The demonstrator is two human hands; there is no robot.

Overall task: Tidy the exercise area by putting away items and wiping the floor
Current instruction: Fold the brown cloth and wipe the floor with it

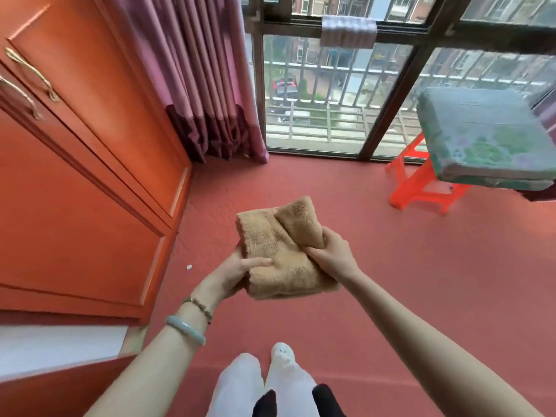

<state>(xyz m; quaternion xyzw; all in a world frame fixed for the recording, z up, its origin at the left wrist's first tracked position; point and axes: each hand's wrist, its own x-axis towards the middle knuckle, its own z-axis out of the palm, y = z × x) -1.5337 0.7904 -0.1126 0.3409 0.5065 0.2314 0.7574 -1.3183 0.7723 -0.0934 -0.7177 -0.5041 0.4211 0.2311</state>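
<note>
1. I hold a folded tan towel [279, 254] in front of me with both hands, above the red floor [391, 281] and not touching it.
2. My left hand [237, 273] grips the left edge of the towel: the thumb lies on top and the fingers are under the cloth.
3. My right hand [334, 251] closes tightly around a raised fold on the right side of the towel.
4. On my left wrist I wear a pale green bangle [185, 329] and a bead bracelet [200, 308].
5. An orange cabinet [90, 176] stands on my left, and a small white scrap [189, 267] lies on the floor near it.
6. A pink curtain [195, 70] hangs in the corner beside the window [331, 85].
7. On the right is a red plastic stool [421, 191], with grey-green cushions [487, 136] in front of it.
</note>
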